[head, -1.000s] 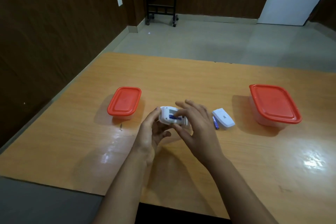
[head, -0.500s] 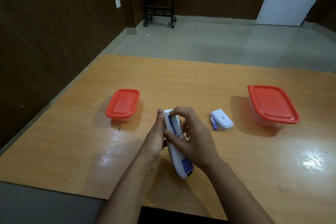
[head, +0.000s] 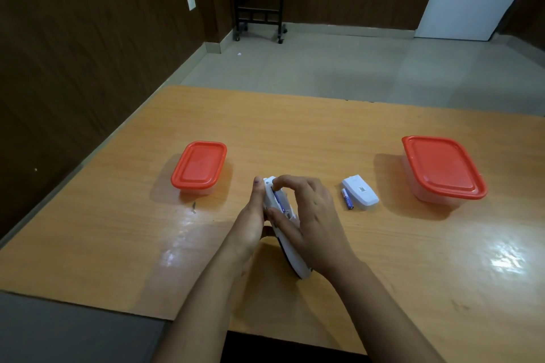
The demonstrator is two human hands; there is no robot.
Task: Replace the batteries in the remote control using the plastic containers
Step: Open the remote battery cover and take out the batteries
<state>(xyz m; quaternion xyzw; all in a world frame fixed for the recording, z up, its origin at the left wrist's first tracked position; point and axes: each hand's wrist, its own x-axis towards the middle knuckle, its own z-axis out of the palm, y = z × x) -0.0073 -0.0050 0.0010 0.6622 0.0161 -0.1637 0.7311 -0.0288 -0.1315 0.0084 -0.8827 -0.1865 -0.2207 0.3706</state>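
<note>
Remote control [head: 281, 216] is gripped by the left hand [head: 250, 224]; the right hand [head: 306, 215] pinches a battery [head: 278, 200] in its compartment; better lift one end first.

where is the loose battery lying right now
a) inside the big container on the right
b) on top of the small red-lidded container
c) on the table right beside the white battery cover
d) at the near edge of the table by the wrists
c: the loose battery lies flat on the table, right against the left side of the white battery cover, between the right hand and the large container, whose lid is shut.
</note>
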